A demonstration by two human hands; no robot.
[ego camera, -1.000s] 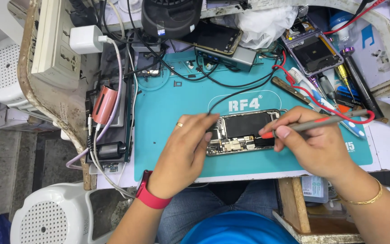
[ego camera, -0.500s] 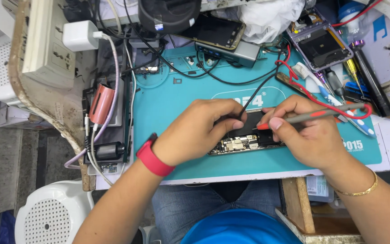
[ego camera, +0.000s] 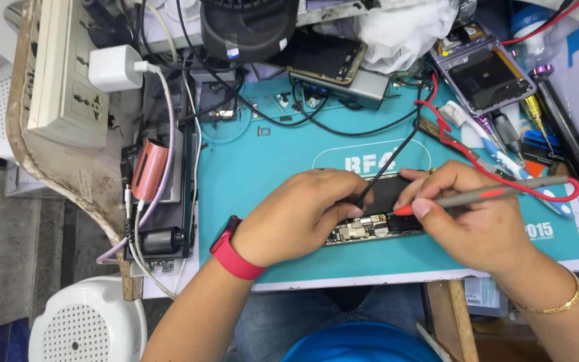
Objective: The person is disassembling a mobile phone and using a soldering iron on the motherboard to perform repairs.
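Pinching black probe [ego camera: 378,175] in left hand [ego camera: 303,218], grey probe [ego camera: 484,195] in right hand [ego camera: 477,218]; touching fragile opened phone [ego camera: 370,228], likely best steadied by edges.

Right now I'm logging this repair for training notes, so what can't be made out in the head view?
- Opened phone with bare circuit board: both hands cover its ends.
- Grey probe with red tip: its contact point is too small to see; the right hand holds it.
- Black lead: its end vanishes under the left hand.
- White plastic stool: cut off by the bottom edge.
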